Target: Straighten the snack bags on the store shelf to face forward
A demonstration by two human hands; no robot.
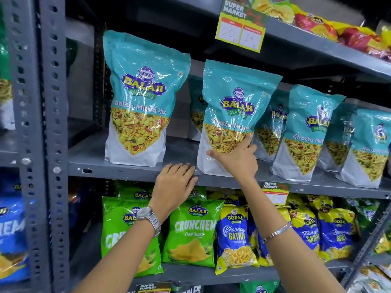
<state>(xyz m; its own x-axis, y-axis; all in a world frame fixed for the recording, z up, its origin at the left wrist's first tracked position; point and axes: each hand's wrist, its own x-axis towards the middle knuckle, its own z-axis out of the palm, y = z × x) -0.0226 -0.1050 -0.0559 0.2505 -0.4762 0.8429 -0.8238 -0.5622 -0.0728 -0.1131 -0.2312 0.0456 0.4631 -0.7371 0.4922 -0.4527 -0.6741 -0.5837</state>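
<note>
Several teal Balaji Khatta Mitha Mix bags stand in a row on the grey middle shelf [127, 169]. The leftmost bag [140, 98] stands upright and faces forward. My right hand [237, 158] grips the lower front of the second bag [234, 115], which leans slightly to the right, thumb on its left and fingers around its right side. Beside that bag's bottom left corner, my left hand [175, 183] rests on the shelf's front edge, fingers together and holding nothing. Further bags [306, 132] to the right stand tilted and overlap one another.
Green Crunchem bags [190, 233] and blue-yellow Gopal bags [233, 235] fill the shelf below. Red and yellow packets [317, 24] lie on the shelf above, with a price tag [241, 28] on its edge. A perforated grey upright [44, 123] bounds the left side.
</note>
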